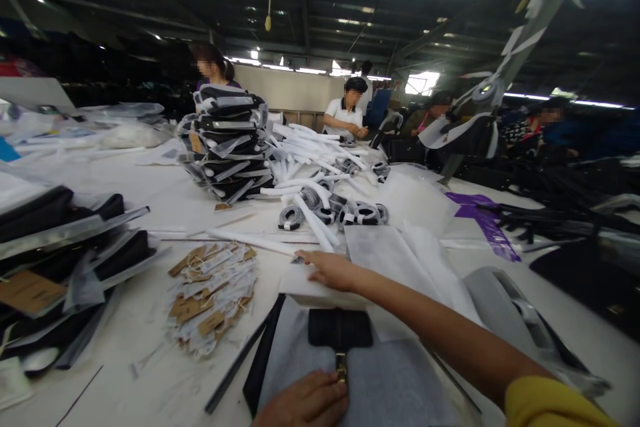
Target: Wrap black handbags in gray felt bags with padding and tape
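A black bag (253, 390) lies in front of me under a greyish translucent sheet (400, 373). Its black strap tab (340, 328) and brass buckle (341, 368) show on top. My left hand (305, 400) rests on the bag, fingers stretched flat beside the buckle. Beyond the bag, my right hand (333, 270) reaches over a white stack or box (310, 285), thumb and fingers apart. Its fingertips are at a small greyish item (297, 259) that I cannot make out. A heap of brown and white tags (213, 300) lies left of the bag.
Wrapped black bags are piled at left (75, 253) and farther back (230, 147). White tubes (310, 147) and coiled straps (365, 213) lie ahead. A grey tape dispenser (515, 313) sits at right, near purple plastic (485, 223). Several people work beyond, one in a white shirt (340, 113).
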A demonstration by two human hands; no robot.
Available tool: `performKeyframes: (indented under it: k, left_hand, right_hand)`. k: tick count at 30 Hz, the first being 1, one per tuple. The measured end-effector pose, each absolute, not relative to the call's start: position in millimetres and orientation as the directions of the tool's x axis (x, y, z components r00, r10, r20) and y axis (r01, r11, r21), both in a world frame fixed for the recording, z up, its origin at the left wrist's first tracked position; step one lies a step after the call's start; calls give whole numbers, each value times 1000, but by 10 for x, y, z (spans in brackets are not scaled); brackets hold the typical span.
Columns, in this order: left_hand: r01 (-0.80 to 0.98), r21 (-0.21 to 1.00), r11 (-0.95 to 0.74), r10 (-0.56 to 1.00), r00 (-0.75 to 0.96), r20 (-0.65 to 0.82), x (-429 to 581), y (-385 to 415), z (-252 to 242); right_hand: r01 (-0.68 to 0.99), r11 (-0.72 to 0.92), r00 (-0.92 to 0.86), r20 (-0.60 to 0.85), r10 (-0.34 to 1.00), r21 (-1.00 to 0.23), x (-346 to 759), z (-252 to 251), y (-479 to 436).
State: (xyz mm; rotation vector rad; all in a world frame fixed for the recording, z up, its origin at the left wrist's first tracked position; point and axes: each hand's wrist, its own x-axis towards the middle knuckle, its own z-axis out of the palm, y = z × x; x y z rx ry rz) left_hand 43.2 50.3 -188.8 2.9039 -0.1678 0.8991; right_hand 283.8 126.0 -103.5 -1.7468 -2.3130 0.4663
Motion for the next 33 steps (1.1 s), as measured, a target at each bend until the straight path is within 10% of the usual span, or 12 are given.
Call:
performKeyframes:
  k: [8, 16, 33]
  left_hand:
    - [-50, 176, -983, 36, 890, 454, 400, 367, -1623]
    - [15, 191, -982, 109, 865, 490, 331, 316, -1765]
    - [-14, 223, -975, 94, 881, 463, 348, 280, -1720]
  right_hand:
    - [907, 227, -281, -110, 953, -355, 2896, -1086, 794]
    - [751, 416, -399, 151, 905, -513, 2467, -495, -159]
    - [895, 360, -350, 86, 933, -261, 2426, -1213, -590]
